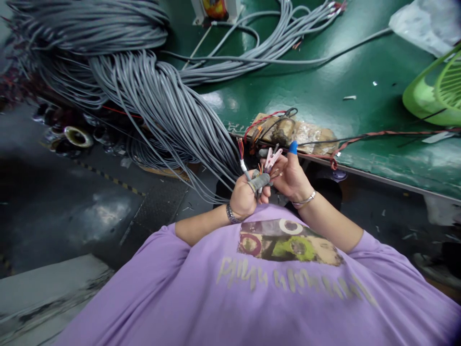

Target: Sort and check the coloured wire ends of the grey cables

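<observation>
My left hand point(247, 194) is closed around a grey cable point(246, 173), with a dark grey wrap on its thumb. The cable's white-banded end sticks up with thin red and dark wires point(241, 148). Short bare-ended wires point(260, 169) also show beside the wrapped thumb. Close by on the right, my right hand point(292, 178) has its palm turned up and its blue-covered thumb raised apart; its other fingers are partly hidden beside the left hand. A pink clip point(272, 159) stands between the hands at the bench edge, and I cannot tell whether the right fingers touch it.
A thick bundle of grey cables point(169, 110) drapes over the green bench point(317, 91) at left. A worn taped block point(306, 133) with red and black leads sits on the front edge. A green fan point(432, 91) and a plastic bag point(425, 26) are at right.
</observation>
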Demonstrator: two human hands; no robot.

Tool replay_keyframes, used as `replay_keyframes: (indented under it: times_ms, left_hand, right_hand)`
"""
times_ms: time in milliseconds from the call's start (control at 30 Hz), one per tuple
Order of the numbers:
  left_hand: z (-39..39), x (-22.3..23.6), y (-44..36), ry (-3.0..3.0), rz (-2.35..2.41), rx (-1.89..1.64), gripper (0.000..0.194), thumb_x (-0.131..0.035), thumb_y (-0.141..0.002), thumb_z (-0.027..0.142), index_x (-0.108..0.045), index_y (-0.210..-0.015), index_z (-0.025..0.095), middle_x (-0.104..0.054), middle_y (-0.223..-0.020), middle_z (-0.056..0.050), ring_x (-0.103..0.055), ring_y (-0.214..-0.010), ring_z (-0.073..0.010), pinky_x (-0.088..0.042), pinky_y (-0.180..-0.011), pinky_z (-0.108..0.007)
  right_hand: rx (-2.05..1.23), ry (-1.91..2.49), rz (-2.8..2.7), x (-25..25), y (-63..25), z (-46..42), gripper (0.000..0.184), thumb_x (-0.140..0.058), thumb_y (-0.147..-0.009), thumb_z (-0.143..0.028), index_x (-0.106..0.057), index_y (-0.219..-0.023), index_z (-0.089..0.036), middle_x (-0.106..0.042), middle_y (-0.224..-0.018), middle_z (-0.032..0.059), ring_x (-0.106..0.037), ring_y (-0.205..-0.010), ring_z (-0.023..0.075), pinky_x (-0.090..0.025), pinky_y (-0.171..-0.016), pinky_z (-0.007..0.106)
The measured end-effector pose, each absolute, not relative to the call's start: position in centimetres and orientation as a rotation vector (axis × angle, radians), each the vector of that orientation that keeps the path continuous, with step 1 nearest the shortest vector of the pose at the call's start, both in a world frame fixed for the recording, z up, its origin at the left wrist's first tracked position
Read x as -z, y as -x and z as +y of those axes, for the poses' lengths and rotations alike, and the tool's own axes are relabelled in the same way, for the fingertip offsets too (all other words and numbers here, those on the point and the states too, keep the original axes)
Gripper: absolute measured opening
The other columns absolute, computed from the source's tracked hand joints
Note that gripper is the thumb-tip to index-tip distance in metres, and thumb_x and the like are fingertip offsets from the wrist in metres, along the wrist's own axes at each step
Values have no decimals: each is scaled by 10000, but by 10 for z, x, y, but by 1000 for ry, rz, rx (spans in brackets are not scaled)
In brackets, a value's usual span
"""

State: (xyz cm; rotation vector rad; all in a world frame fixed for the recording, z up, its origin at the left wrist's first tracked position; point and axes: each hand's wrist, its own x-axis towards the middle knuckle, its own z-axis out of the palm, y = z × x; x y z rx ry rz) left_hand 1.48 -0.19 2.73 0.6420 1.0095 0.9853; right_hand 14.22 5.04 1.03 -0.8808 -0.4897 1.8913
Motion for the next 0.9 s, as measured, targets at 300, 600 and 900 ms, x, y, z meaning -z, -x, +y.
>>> replay_keyframes:
  times_ms: [300,600,900]
  left_hand:
    - [-5,-27,-11,-646,1003,-961,487,-823,-635,557,-504,-681,192,-613,-504,30,-513,-345,-89,-317,-348,-194]
    - [-8,-29,-11,-646,1044,-1041,459,-808,-654,545,-513,-706,197,-619,-520,38,-521,-355,-88,-330,-345,-194]
    - [-1,-32,-15,-610,1070,-1073,435,-809,-654,515,-519,-720,198,-616,-510,45,-501,-346,-81,-316,-340,-184]
  right_hand:
    - [-1904,875,-519,-14,-148,50,556,-576,-831,-786,-673,-834,-239,-694,-717,15,-573,-571,136,-458,-521,261]
    - [-1822,887,-562,-20,-143,43,438,-740,-809,-632,-679,-773,-200,-643,-668,0,-521,-552,101,-449,-494,227]
    - [-1813,883,-447,-10,-138,51,476,-746,-782,-669,-715,-883,-205,-676,-680,-9,-582,-583,118,-477,-565,268]
